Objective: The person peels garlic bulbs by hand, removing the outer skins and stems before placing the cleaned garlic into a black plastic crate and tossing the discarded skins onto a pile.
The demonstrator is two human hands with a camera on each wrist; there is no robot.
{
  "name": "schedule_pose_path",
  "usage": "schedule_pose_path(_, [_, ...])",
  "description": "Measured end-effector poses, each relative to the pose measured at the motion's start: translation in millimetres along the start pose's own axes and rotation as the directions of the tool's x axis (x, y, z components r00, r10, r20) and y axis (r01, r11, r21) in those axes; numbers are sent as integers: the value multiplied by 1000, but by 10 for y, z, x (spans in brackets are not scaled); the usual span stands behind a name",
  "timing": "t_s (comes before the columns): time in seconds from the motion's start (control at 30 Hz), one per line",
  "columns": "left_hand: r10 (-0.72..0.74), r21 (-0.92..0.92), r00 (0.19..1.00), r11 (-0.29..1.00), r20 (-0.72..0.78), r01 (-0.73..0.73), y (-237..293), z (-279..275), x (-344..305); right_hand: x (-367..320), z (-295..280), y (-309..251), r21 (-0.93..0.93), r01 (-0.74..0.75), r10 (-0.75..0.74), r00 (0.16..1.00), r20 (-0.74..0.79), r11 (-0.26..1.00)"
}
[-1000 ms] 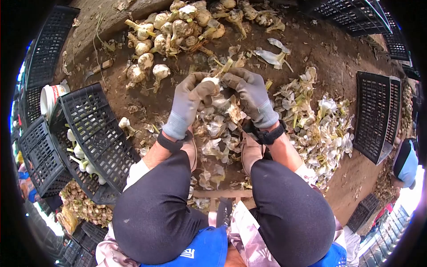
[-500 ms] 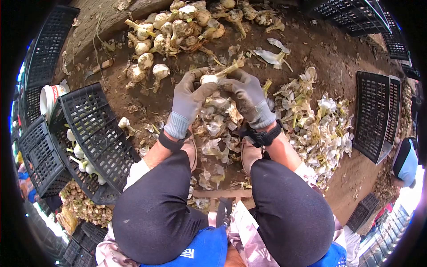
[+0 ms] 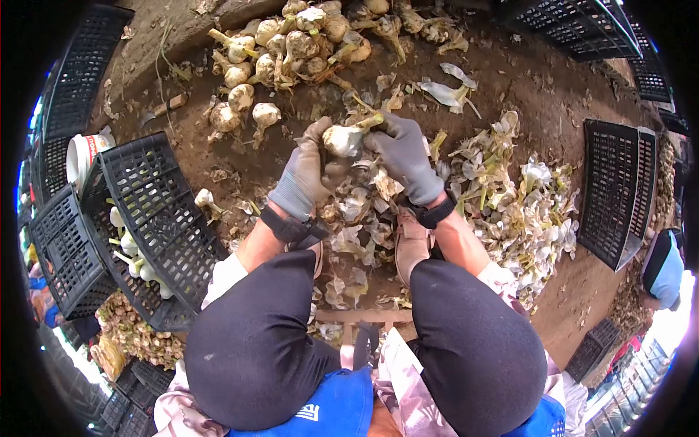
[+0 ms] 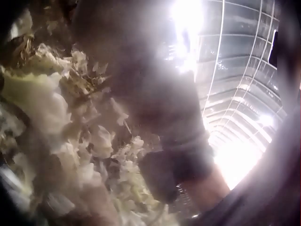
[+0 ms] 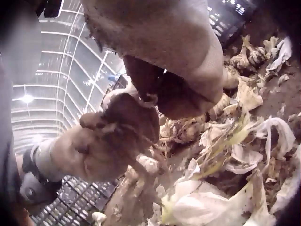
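In the head view, a pale garlic bulb with a short green-tipped stem is held between two grey gloved hands above a heap of peeled skins. My left hand grips the bulb from the left, thumb and fingers around its side. The right hand pinches its stem end from the right. From the right wrist, the right glove fills the top, the left glove faces it, and the bulb is mostly hidden between them. The left wrist view is blurred by a dark glove.
Untrimmed garlic bulbs lie piled ahead. A knife rests on the soil at left. Black crates stand left and right, the left one holding cleaned garlic. Loose skins spread to the right.
The garlic bulb was mostly covered by the fingers, and now it shows fully with its stem pointing right. Both hands have turned at the wrist, and the left has rolled outward around the bulb.
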State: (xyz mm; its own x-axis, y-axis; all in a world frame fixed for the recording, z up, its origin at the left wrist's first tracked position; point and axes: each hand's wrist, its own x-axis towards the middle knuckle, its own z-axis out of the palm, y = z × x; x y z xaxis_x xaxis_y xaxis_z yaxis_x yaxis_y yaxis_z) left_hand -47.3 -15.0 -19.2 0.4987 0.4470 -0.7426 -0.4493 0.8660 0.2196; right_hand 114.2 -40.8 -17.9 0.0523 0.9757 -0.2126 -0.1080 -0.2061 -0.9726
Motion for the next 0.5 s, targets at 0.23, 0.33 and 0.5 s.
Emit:
schedule_pose_path(0.23, [311,454,950,843,29,-290,-46,107,-58,26,-233,26,-121,-258,262,965,19,959])
schedule_pose_path(0.33, [481,814,853,402,202,-419,9,205,-98,24,-206,75,-169,-375,374,927,-40,911])
schedule_pose_path(0.5, [390,461,919,808,50,-368,-30,270,-189,-11,-158,-312,178,-375,366,927,84,910])
